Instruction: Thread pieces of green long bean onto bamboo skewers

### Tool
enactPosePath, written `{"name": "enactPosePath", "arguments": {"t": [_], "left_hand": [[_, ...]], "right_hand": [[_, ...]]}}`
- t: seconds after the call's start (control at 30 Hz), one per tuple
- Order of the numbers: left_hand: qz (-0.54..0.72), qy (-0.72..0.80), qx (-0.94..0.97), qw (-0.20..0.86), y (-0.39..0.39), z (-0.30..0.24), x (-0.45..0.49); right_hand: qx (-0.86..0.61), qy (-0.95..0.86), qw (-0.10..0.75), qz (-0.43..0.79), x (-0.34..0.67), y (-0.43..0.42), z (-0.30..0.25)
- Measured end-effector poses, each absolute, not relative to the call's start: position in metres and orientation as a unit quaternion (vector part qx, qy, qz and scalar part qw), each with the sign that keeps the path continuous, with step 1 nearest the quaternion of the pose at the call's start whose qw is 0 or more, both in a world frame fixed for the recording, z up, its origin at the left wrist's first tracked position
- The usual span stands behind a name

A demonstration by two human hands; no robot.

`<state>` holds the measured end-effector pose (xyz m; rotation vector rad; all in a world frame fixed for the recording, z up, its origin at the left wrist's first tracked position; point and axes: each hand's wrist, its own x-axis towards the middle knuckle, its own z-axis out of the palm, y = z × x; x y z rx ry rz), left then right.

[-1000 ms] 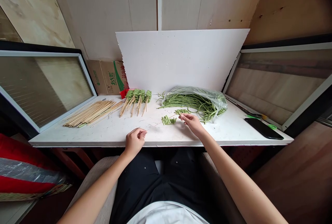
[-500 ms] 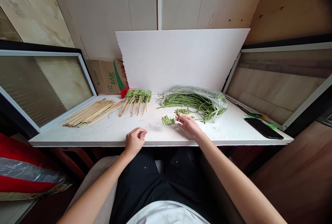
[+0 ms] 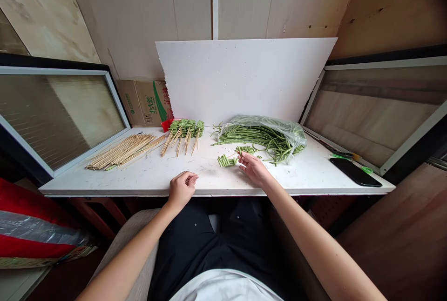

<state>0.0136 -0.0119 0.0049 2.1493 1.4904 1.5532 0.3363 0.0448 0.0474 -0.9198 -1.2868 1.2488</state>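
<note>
White table [image 3: 139, 183] — bare skewers [image 3: 122, 150] | loaded skewers [image 3: 186, 129] | bagged green beans [image 3: 256, 134] | cut pieces [image 3: 224, 161] | black phone [image 3: 354, 171]

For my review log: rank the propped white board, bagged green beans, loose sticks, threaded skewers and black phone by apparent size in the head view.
1. White board
2. Bagged green beans
3. Loose sticks and threaded skewers: too alike to rank
4. Black phone

I see a cardboard box [image 3: 148, 103] left of centre, a white board [image 3: 244, 80] at upper middle, a black phone [image 3: 355, 172] at right.
</note>
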Motion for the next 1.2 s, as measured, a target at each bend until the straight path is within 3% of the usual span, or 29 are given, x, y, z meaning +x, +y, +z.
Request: {"name": "enactPosePath", "arguments": {"t": [0.23,0.53,1.2], "left_hand": [[0.504,0.490,0.710,0.043,-0.013,0.006,0.014],[0.492,0.486,0.722,0.022,-0.013,0.006,0.014],[0.492,0.483,0.724,0.020,-0.014,0.009,0.015]], "right_hand": [[-0.376,-0.512,0.551,0.540,0.336,0.044,0.048],[-0.397,-0.495,0.610,0.476,0.334,0.048,0.049],[-0.406,-0.550,0.608,0.404,0.340,0.047,0.058]]}}
